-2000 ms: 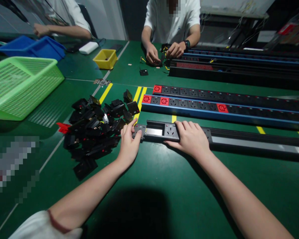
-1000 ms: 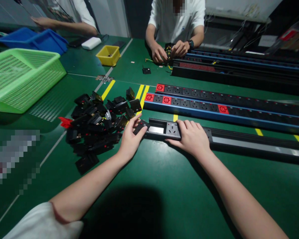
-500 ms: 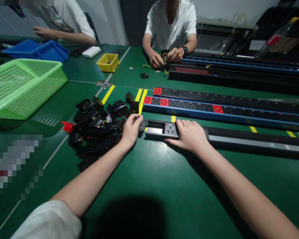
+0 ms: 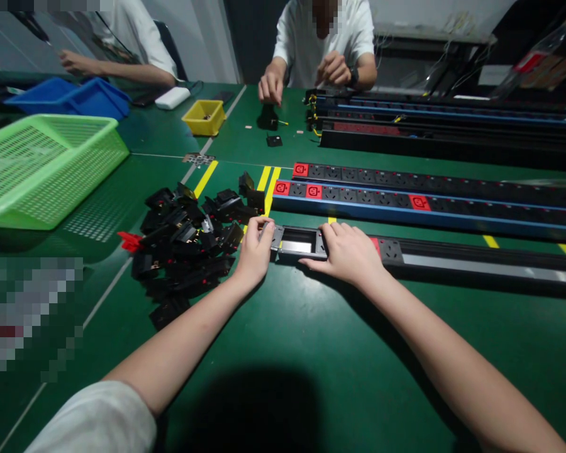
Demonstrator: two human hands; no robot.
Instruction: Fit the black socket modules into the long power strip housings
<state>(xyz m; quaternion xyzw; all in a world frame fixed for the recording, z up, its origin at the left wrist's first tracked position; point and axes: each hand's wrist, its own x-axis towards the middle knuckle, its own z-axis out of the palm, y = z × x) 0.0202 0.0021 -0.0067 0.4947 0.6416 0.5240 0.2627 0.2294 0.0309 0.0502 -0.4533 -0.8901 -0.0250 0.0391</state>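
My left hand (image 4: 256, 248) is closed, thumb and fingers pinching a black socket module (image 4: 277, 236) at the left end of a long black power strip housing (image 4: 471, 272). Fingers of my right hand (image 4: 351, 251) wrap over the housing, beside a socket partly covered by them. An opening with a bright floor (image 4: 298, 243) lies between my hands. A red socket (image 4: 375, 246) and a black socket (image 4: 390, 250) show just right of my right hand. Left of my left hand is a pile of loose black socket modules (image 4: 182, 236), with one red piece (image 4: 129, 241) at its edge.
Two socket strips, one blue-edged (image 4: 387, 211), lie behind the housing. Further back are more long strips (image 4: 429, 148) and a co-worker's hands (image 4: 272, 87). A green basket (image 4: 61, 179), blue bins (image 4: 70, 95) and a yellow bin (image 4: 204, 118) stand at left.
My right hand has slid left along the housing, uncovering the red and black sockets. My left hand has brought its module right, against the housing's end. The co-worker's hands have moved apart.
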